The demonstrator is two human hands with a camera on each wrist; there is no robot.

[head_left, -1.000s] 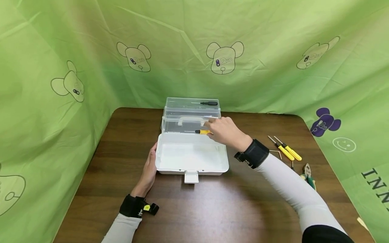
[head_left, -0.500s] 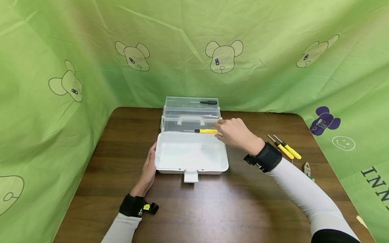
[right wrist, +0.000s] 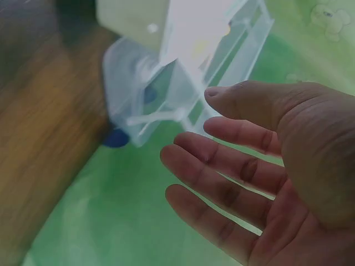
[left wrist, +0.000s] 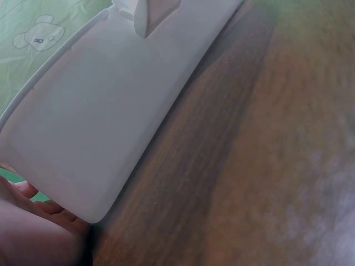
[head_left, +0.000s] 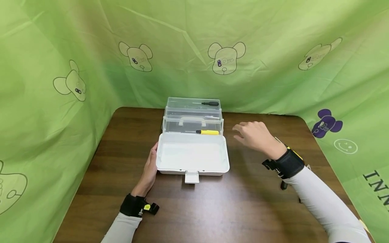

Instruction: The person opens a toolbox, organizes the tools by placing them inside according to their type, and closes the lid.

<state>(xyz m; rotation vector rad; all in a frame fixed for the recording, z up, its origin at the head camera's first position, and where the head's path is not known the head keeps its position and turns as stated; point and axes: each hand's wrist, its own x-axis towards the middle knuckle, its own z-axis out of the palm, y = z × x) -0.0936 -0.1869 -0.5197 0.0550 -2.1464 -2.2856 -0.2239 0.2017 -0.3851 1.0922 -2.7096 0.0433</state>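
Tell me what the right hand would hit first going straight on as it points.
Probably the right end of the clear trays of the toolbox; in the head view the right hand points toward it across a gap. Height is unclear, so it might pass above.

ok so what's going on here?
A person's left hand rests against the side of an open white toolbox. Their right hand, open and empty, is off to its right. A yellow-handled screwdriver and, further back, a black-handled one lie in its transparent sections. Other tools are partly hidden by the right arm.
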